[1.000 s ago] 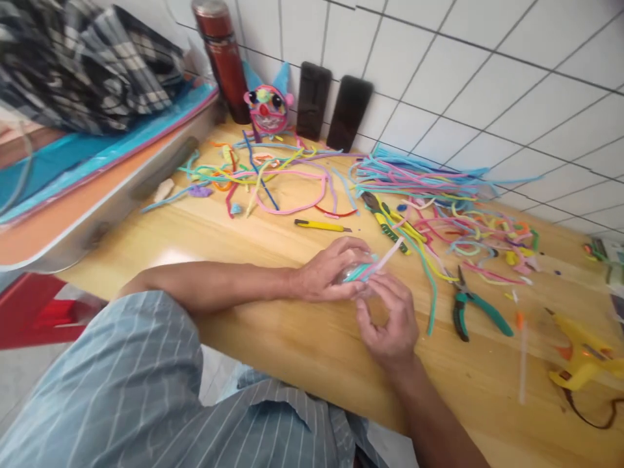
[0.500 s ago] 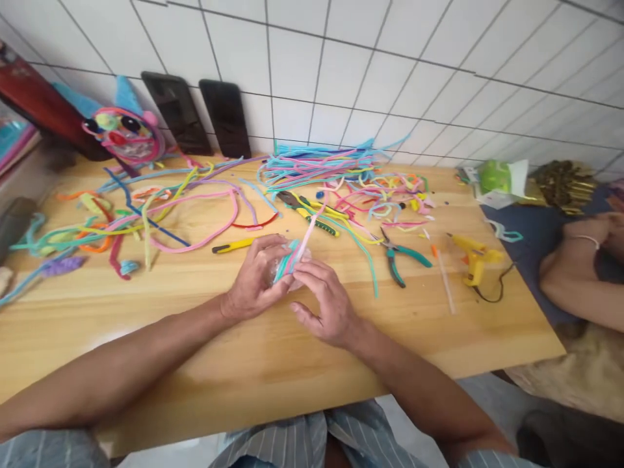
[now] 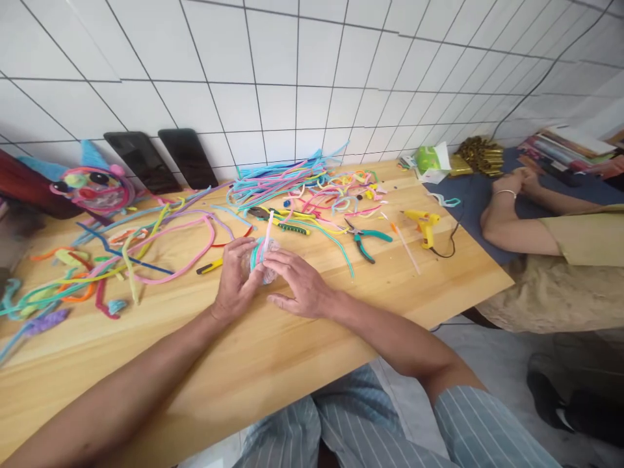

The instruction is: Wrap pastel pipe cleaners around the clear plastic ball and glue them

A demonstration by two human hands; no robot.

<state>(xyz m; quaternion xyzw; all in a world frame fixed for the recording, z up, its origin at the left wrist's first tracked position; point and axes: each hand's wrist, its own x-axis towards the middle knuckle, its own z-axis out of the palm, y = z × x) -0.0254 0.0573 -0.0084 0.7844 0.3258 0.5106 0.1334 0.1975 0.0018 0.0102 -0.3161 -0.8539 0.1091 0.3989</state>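
A small clear plastic piece (image 3: 271,275), its exact kind unclear, is wrapped with turquoise and pink pipe cleaners (image 3: 260,253). My left hand (image 3: 236,279) curls around its left side, thumb at the near edge. From the right, the fingers of my right hand (image 3: 302,283) press over the pink strand and the piece, while the thumb sticks out apart below. One pale pink end (image 3: 270,227) rises free above the fingers. Just beyond lie green-and-yellow pliers (image 3: 287,225), and a yellow utility knife (image 3: 209,266) is partly hidden behind my left hand.
Loose pipe cleaners (image 3: 185,221) spread over the left of the table, with a bundle (image 3: 277,182) by the wall. Teal pliers (image 3: 365,239) and a yellow glue gun (image 3: 423,227) lie right. Two phones (image 3: 188,156) lean near a pipe-cleaner figure (image 3: 97,188). Another person's arms (image 3: 517,221) rest at right.
The view has swung to the right, showing more of the other person and some books. My right fingers now lie further over the wrapped piece, and the pink end stands more upright.
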